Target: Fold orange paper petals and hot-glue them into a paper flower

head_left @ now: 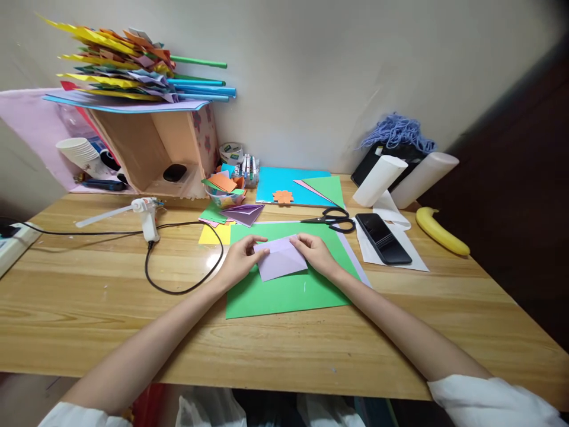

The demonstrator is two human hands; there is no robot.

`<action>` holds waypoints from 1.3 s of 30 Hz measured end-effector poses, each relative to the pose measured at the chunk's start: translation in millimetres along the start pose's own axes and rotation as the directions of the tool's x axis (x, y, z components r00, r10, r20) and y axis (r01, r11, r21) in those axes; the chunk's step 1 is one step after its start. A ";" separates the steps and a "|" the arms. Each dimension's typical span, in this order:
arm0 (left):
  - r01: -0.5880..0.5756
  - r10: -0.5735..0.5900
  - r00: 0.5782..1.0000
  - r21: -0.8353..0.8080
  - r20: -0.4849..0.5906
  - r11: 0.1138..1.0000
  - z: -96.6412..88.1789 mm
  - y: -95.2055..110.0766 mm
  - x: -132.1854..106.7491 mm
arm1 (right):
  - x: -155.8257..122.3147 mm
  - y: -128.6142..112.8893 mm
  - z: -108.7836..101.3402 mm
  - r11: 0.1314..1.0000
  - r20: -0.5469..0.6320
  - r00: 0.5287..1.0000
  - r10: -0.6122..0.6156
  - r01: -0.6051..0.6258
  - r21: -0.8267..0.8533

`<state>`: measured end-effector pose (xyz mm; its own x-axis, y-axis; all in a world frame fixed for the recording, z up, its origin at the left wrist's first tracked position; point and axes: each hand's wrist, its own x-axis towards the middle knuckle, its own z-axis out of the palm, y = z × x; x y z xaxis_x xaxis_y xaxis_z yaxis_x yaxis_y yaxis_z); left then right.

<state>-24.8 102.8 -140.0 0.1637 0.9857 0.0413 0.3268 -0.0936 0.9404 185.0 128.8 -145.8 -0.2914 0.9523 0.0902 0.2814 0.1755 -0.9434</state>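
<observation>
A small lilac paper sheet point(281, 263), partly folded, lies on a green card sheet point(284, 293) in the middle of the wooden table point(111, 296). My left hand point(242, 258) pinches the paper's upper left edge, fingers pressed together on it. On the upper right corner my right hand point(315, 252) presses down with curled fingers. Both forearms reach in from the table's near edge.
Black scissors point(331, 220), a black phone point(383, 238) on white paper and a banana point(441, 231) lie to the right. A glue gun point(144, 214) with its black cord sits left. Folded purple pieces point(243, 213), a cardboard box point(153, 151) and paper rolls point(402, 178) stand behind.
</observation>
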 end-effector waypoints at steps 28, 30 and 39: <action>-0.460 0.406 0.884 0.585 0.231 0.668 -2.5 25.2 -14.6 | -17.0 -6.4 -0.8 0.570 0.159 0.686 -0.710 0.692 -0.442; -0.413 0.323 0.911 0.570 0.257 0.710 -0.2 25.6 -15.2 | -17.4 -1.9 0.6 0.513 0.233 0.663 -0.711 0.716 -0.474; -0.329 0.221 0.931 0.402 0.291 0.855 -0.3 13.9 -10.4 | -9.5 2.5 -4.7 0.482 0.268 0.702 -0.660 0.669 -0.566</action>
<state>-22.2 91.4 -127.3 0.4952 0.8560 0.1484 0.5999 -0.4604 0.6543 192.8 121.4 -147.5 -0.6352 0.4859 0.6003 0.4584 0.8628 -0.2133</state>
